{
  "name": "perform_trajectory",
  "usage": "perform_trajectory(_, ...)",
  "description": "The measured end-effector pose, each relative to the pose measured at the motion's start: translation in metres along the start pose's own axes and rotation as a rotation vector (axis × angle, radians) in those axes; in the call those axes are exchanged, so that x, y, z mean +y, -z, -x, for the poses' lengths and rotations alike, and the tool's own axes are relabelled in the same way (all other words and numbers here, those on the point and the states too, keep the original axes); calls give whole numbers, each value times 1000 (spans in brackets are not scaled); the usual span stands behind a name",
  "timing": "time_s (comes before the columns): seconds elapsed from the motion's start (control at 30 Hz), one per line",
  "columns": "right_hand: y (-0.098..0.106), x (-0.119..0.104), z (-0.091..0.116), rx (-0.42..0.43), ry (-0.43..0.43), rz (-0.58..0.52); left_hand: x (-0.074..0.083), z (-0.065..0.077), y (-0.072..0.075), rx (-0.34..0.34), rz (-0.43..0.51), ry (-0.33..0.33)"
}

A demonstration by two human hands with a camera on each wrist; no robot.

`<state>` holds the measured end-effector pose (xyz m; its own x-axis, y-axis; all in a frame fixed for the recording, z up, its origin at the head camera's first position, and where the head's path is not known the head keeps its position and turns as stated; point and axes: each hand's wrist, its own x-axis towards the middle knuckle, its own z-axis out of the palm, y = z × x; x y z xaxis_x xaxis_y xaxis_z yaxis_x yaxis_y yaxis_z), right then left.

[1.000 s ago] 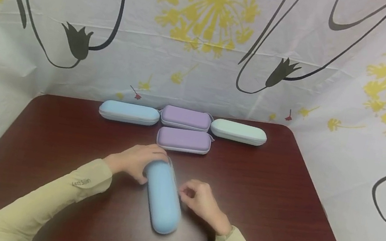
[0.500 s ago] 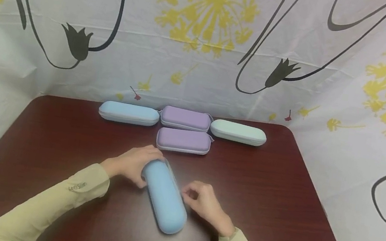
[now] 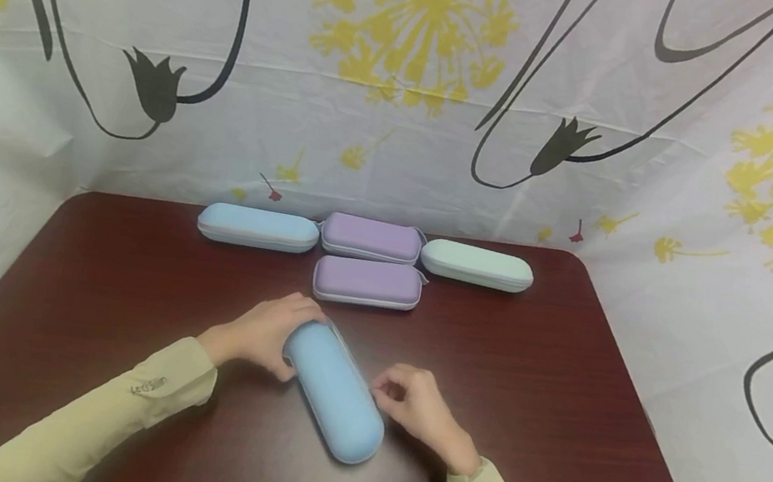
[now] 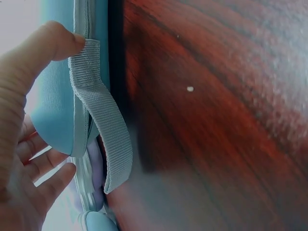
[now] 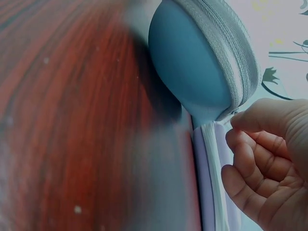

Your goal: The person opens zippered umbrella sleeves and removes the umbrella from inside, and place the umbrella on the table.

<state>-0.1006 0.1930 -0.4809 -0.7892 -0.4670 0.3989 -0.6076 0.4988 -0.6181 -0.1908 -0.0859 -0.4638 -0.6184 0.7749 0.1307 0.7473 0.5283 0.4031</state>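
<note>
Blue case [image 3: 335,393]: long, smooth shell, rounded ends, looks closed. Pale grey zipper [image 5: 236,53] along the side, grey webbing strap [image 4: 113,132] hanging loose at the far end. Sits diagonally over the table [image 3: 531,382], near end angled right. Can't tell if it's fully resting.

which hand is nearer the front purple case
Left. The left hand, gripping the far end of a blue case, is just short of the left end of the purple case; the right hand, at the blue case's right side, is farther off, toward the person.
</note>
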Motion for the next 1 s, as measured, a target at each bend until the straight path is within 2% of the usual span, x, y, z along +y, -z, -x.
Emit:
perform_trajectory(0.37, 8, 4, 4, -38, -11, -5, 3, 6, -5, 72, -25, 0)
perform_trajectory(0.63, 13, 9, 7, -42, 7, -10, 5, 7, -6, 76, -11, 23)
perform_trajectory(1.0, 21, 14, 14, -43, -17, -20, 6, 9, -11, 129, -37, 39)
